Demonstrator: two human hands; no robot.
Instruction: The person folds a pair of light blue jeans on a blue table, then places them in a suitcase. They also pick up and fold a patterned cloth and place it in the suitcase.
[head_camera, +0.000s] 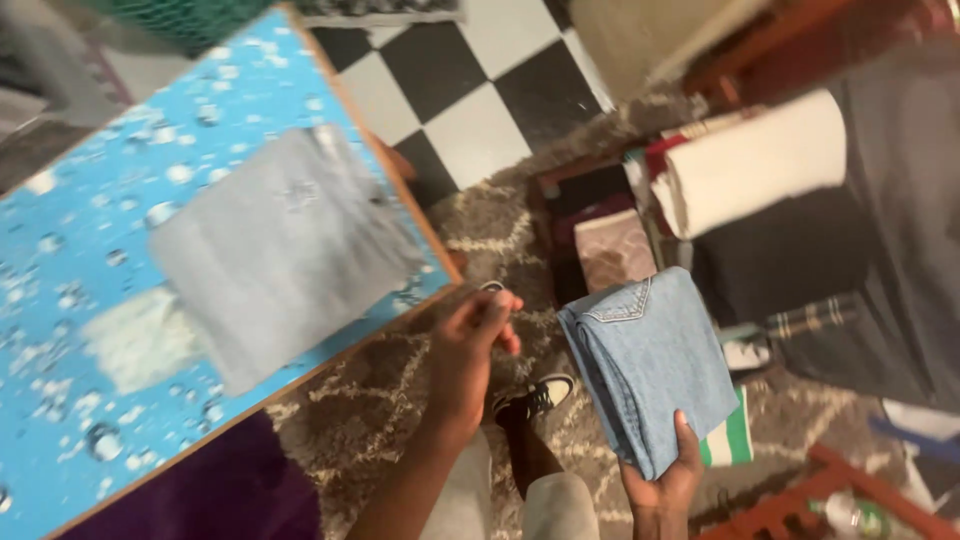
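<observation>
My right hand (668, 478) holds a folded pair of light blue jeans (650, 360) from below, thumb on top of the fold. My left hand (472, 340) hangs free beside the edge of a table (90, 250) covered in a blue cloth with a water-drop pattern; its fingers are loosely curled and hold nothing. On the table lies a folded grey garment (280, 250), with a pale folded cloth (140, 340) to its left. The picture is blurred by motion.
Below me are my legs and a dark sneaker (535, 398) on a shaggy brown rug (400, 410). A stack of folded fabrics (610, 245), a rolled white textile (755, 165) and dark clothing (900, 220) lie to the right. Black-and-white checkered floor (470, 80) lies beyond.
</observation>
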